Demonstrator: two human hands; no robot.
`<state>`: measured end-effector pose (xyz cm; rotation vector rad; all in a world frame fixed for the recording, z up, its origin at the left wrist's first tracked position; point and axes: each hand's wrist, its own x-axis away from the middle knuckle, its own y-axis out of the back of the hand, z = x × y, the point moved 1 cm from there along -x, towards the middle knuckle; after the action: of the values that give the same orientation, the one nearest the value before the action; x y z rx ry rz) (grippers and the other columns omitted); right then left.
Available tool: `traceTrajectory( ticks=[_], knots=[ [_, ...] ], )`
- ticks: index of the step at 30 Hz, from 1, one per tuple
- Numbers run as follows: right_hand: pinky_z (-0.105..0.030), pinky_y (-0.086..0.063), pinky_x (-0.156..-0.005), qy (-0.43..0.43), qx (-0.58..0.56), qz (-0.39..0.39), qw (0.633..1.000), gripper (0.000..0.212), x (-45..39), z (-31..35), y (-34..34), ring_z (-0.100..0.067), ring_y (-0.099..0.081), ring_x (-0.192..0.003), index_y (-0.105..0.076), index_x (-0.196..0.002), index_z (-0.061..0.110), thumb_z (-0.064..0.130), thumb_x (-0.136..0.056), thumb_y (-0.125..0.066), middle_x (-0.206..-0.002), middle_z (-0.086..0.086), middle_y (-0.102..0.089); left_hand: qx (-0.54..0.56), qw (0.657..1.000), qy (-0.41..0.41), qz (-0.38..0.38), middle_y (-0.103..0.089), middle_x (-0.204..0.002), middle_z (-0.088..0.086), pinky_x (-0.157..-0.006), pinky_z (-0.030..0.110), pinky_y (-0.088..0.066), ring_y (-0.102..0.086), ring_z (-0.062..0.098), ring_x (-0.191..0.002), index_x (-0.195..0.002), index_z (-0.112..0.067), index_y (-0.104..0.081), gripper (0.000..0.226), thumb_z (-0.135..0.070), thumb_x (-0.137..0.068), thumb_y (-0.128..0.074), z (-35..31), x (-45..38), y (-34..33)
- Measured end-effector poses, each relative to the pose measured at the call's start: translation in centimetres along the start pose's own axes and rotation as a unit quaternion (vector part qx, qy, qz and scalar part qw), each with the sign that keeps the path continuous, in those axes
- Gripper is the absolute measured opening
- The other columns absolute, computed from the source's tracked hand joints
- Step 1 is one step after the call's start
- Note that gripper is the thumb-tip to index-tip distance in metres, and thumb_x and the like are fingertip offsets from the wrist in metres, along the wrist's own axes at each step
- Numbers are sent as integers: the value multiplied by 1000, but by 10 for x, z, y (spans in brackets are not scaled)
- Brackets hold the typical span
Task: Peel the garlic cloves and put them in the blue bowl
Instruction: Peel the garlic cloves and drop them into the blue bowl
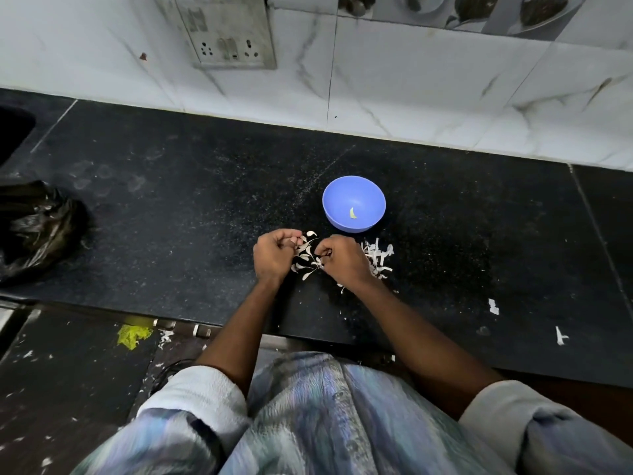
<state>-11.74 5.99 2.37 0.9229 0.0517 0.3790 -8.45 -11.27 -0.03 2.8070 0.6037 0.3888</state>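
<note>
What is gripped inside the curled fingers of the left hand point(274, 253) and the right hand point(342, 260) is covered by the hands themselves and cannot be made out. Part of the pile of garlic skins point(306, 257) on the table point(171, 207) is hidden beneath them. The small pale piece point(352, 213) in the blue bowl point(354, 204) is too small to be identified with certainty. A black plastic bag point(36, 229) and a dark sink point(13, 132) are cut off by the left edge.
</note>
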Motion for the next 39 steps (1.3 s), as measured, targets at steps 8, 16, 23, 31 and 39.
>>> traceTrajectory(
  ticks=[8,16,23,31,39],
  knots=[
    [-36,-55,-78,54,101,80,990,20,12,19,-24,-25,-68,-93,-77,-87,27,8,-80,-80,-103,1,-66,-35,999,-19,8,-81,-87,-9,-86,42,-65,-78,10,-85,-94,-30,-81,42,5,-93,-58,12,1,14],
    [-41,-54,-71,27,76,20,996,28,25,13,-37,-25,-63,-83,-66,-81,23,-4,-85,-67,-97,3,-53,-54,998,-35,-24,-79,-91,-11,-85,37,-64,-75,7,-83,-101,-24,-82,25,-4,-97,-66,16,13,27],
    [-30,-52,-61,-104,-187,-65,975,25,29,18,-37,-15,-65,-65,-67,-81,14,-7,-87,-56,-77,-4,-72,-61,991,-81,93,-81,-91,-9,-86,31,-64,-77,11,-85,-99,-18,-84,15,-7,-89,-82,11,23,26],
    [-20,-44,-52,-202,-466,-67,859,15,39,6,-17,-15,-67,-63,-71,-98,1,0,-85,-79,-85,-15,-76,44,993,-37,106,-82,-86,3,-74,25,-60,-79,19,-83,-98,-10,-82,9,-9,-90,-83,1,30,-2],
    [-22,-49,-53,-178,-415,-57,890,14,41,-14,7,-16,-69,-68,-71,-97,2,8,-87,-78,-85,-13,-78,52,992,-33,111,-80,-82,5,-67,26,-59,-70,12,-72,-99,-9,-82,13,-14,-101,-70,-3,35,-42]
  ],
)
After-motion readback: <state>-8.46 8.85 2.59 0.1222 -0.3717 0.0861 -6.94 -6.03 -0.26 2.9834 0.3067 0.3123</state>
